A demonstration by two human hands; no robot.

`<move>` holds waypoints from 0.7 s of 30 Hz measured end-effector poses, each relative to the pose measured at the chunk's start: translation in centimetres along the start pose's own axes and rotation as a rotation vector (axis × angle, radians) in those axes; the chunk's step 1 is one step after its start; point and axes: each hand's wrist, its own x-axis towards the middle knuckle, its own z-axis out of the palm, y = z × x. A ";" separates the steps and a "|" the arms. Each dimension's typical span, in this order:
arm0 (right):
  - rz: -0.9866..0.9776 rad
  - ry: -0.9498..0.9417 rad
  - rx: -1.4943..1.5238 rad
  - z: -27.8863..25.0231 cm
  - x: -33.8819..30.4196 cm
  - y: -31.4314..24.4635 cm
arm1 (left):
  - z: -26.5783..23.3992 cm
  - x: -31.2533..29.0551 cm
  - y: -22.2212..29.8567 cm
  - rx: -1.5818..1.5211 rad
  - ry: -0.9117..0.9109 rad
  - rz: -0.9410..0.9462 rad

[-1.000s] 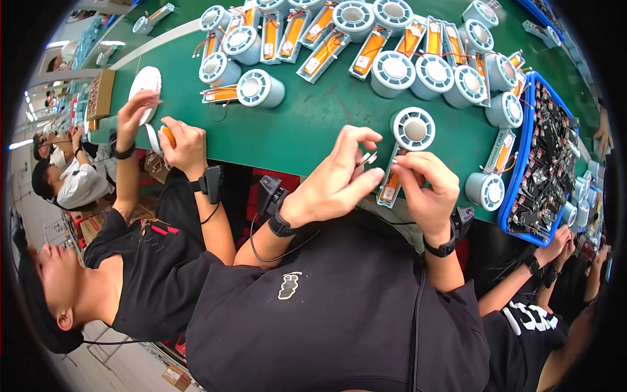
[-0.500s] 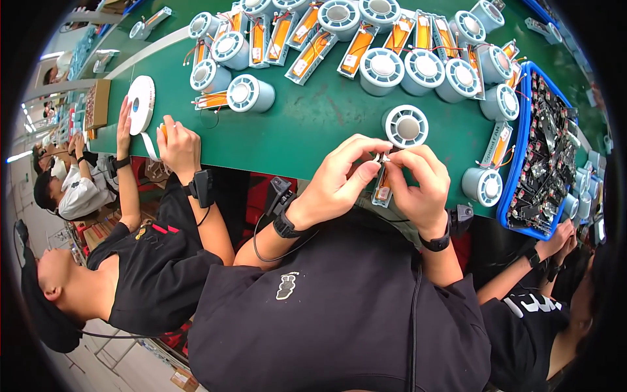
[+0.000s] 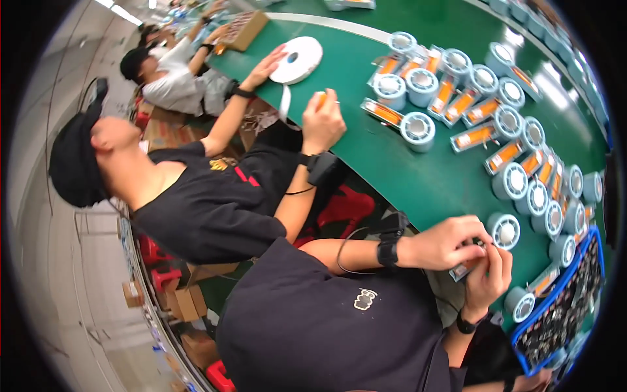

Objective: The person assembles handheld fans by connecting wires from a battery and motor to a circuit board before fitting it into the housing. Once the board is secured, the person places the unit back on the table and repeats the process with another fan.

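My left hand [image 3: 449, 244] and my right hand [image 3: 491, 279] meet at the table's near edge, both closed in a pinch. Between their fingertips is a small dark part [image 3: 481, 243], mostly covered by the fingers. Below them, a pale blue handle shell [image 3: 460, 270] pokes out, partly hidden by my hands. Just beyond my fingertips a round pale blue fan head [image 3: 504, 232] with a light centre rests on the green table [image 3: 418, 189]. Whether shell and fan head are joined is hidden.
Several fan heads with handles holding orange battery packs [image 3: 475, 136] cover the table's far side. A blue tray [image 3: 519, 346] of small black parts stands at right. On my left, a co-worker's hand [image 3: 269, 64] touches a white tape roll [image 3: 304, 57]; their other hand [image 3: 323, 121] holds something orange.
The view has swung left and tilted, so my hands and the table things appear farther right and lower. My hands remain pinched together beside the fan head.
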 end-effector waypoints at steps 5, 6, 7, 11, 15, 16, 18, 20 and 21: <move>-0.022 0.022 -0.038 0.0 0.5 -0.2 | -0.5 0.3 0.4 -0.100 -0.078 -0.055; -0.031 0.022 -0.058 0.1 0.7 -0.4 | -0.6 0.2 0.5 -0.088 -0.082 -0.052; -0.039 0.022 -0.078 0.3 0.8 -0.5 | -0.7 0.2 0.4 -0.078 -0.086 -0.049; 0.072 -0.010 -0.090 0.5 0.6 -0.5 | -0.5 0.8 0.6 -0.070 -0.049 0.020; 0.074 0.025 -0.072 0.7 0.6 -0.3 | -0.9 0.8 1.0 -0.227 -0.117 -0.143; 0.069 0.032 -0.075 0.6 0.6 -0.2 | -0.8 0.9 0.9 -0.225 -0.121 -0.136; 0.059 0.014 -0.063 0.4 0.5 0.1 | -0.5 0.9 0.5 -0.126 -0.093 -0.027; 0.055 0.001 -0.060 0.2 0.5 0.2 | -0.4 0.9 0.4 -0.081 -0.079 0.027; 0.025 0.004 -0.057 0.2 0.6 0.3 | -0.4 1.0 0.3 -0.073 -0.086 0.039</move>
